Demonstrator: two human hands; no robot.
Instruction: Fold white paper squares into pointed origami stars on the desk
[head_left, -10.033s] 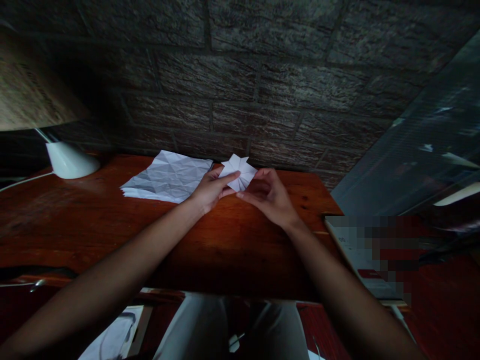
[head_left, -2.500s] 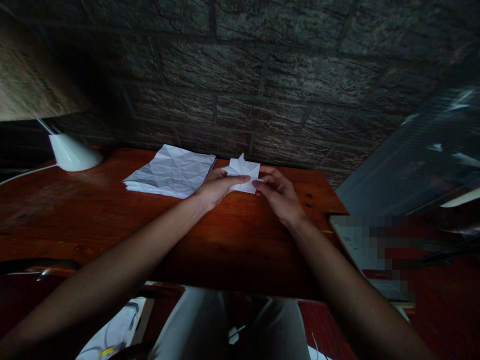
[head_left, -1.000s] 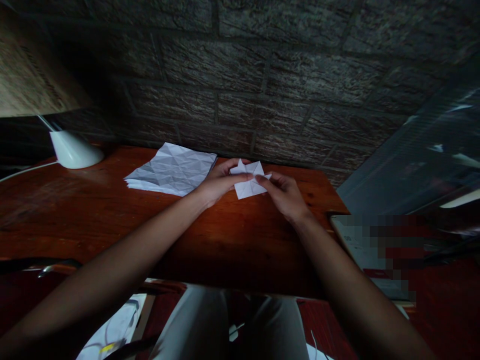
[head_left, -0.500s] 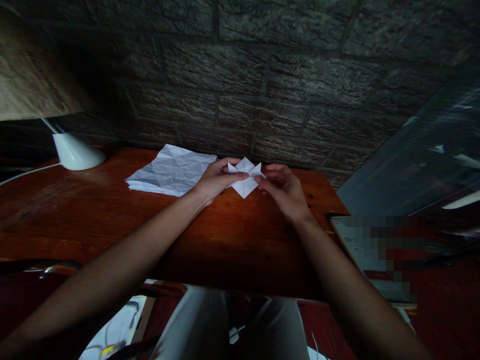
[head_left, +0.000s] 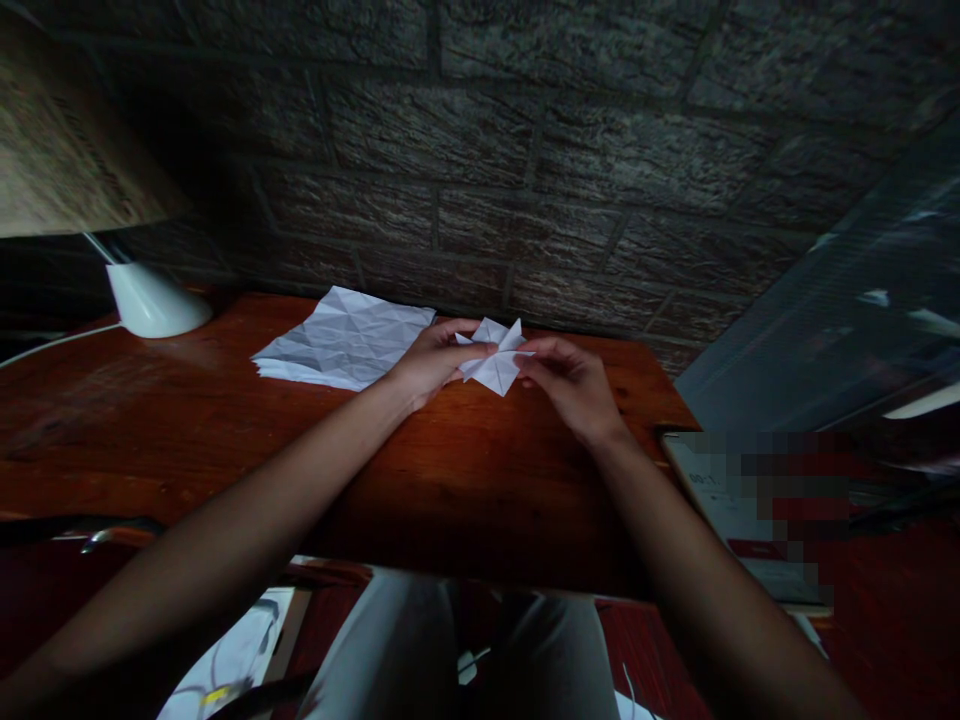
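Between my two hands is a small white folded paper with several pointed flaps, held just above the table. My left hand grips its left side, thumb lying across the top and fingers behind. At the right edge, my right hand pinches a flap between thumb and forefinger. Left of the hands, a stack of creased white paper sheets lies on the table, its right corner close behind my left hand.
The wooden table runs up to a dark brick wall. A lamp with a white base and a large shade stands at the left. A greyish panel leans at the right, above a partly pixelated flat object.
The folded paper has turned slightly and its flaps have shifted, one now standing up at the upper right. My right hand's thumb and forefinger have closed together on the right flap.
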